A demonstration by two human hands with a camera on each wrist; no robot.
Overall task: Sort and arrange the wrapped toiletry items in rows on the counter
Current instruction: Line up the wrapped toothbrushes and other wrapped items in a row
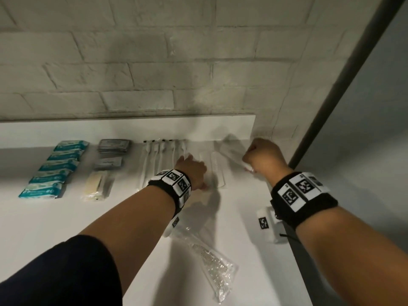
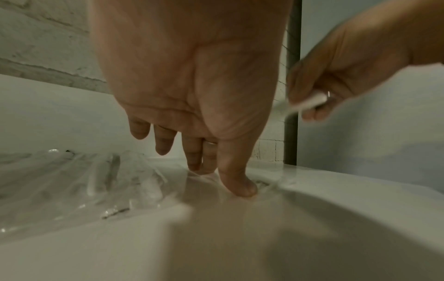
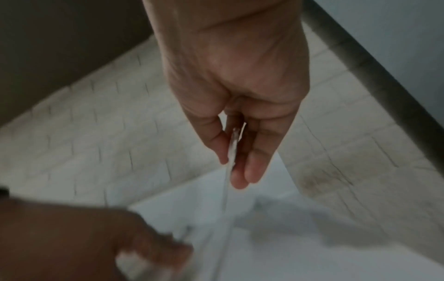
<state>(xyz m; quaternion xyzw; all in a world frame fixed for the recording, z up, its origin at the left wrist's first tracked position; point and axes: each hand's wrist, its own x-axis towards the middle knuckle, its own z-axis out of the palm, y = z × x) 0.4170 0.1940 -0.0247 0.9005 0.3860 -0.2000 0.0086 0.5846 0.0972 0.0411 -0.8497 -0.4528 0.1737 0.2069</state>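
Observation:
On the white counter (image 1: 242, 217), my left hand (image 1: 193, 171) lies flat with straight fingers. Its thumb (image 2: 239, 187) and fingertips (image 2: 201, 167) press on the clear wrapper of a white comb (image 1: 217, 171) beside the row of wrapped toothbrushes (image 1: 159, 160). To the right, my right hand (image 1: 260, 155) hovers above the counter and pinches another wrapped comb (image 1: 229, 146) at one end. The right wrist view shows that comb (image 3: 231, 148) edge-on between thumb and fingers. A third wrapped comb (image 1: 212, 263) lies loose near the front edge.
Teal tissue packs (image 1: 53, 171) form a column at the left, with grey sachets (image 1: 112, 151) and a cream wrapped item (image 1: 97, 184) beside them. A brick wall (image 1: 154, 62) backs the counter. A dark post (image 1: 344, 80) rises at its right end.

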